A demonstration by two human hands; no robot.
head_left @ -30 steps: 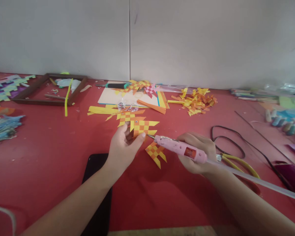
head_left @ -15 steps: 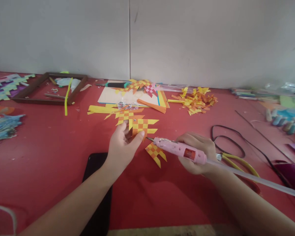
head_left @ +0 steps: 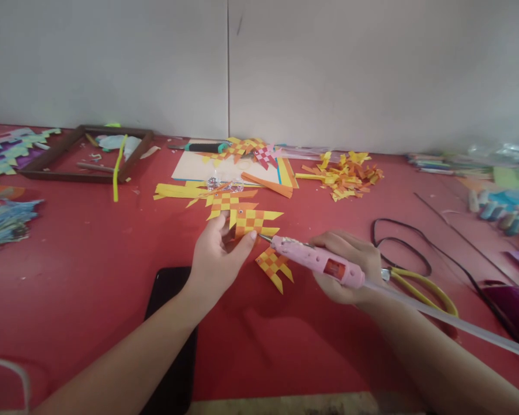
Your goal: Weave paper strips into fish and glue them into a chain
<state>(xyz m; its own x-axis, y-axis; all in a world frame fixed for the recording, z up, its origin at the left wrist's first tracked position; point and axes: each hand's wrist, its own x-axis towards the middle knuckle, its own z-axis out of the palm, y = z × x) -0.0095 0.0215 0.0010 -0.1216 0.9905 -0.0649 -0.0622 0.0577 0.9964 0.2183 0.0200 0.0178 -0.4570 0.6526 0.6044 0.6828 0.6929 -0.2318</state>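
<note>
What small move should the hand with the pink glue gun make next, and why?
Probably ease the glue gun nozzle forward onto the lower edge of the woven paper fish. The left hand pinches that fish, and the right hand aims the tip just beside it, near the thumb.

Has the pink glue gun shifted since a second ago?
No: the glue gun nozzle sits just above the loose woven fish, as before, in the right hand.
</note>
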